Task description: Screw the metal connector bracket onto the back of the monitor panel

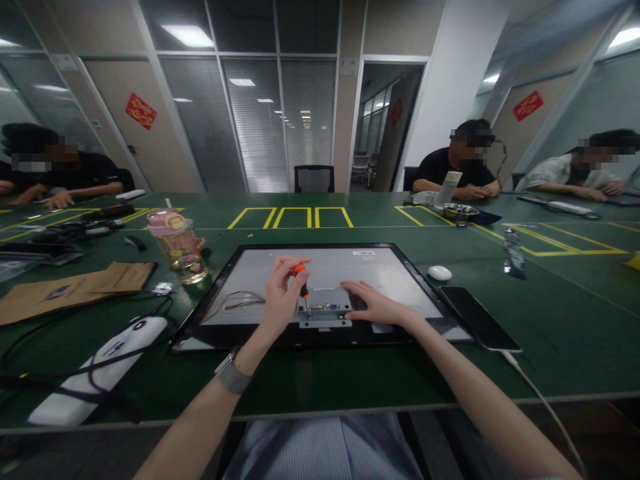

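My left hand [283,290] is closed around a screwdriver [301,272] with an orange and black handle. The screwdriver points down, its shaft meeting the left part of a metal bracket [325,321] that bears several ports. My right hand [375,303] grips the bracket's right side, thumb low at its front and fingers reaching over the back. Under both hands a flat display panel [390,267] with a grey back and black frame lies on the table. Thin coloured wires [235,300] rest on the panel's left side. The exact screwdriver tip is too small to make out.
A drink cup with a straw [180,247], brown paper packaging [120,277] and a white power strip [105,367] with black cables stand left. On the right are a white case [440,273] and a phone [480,317] on a cable. Several people sit across the green table [300,380].
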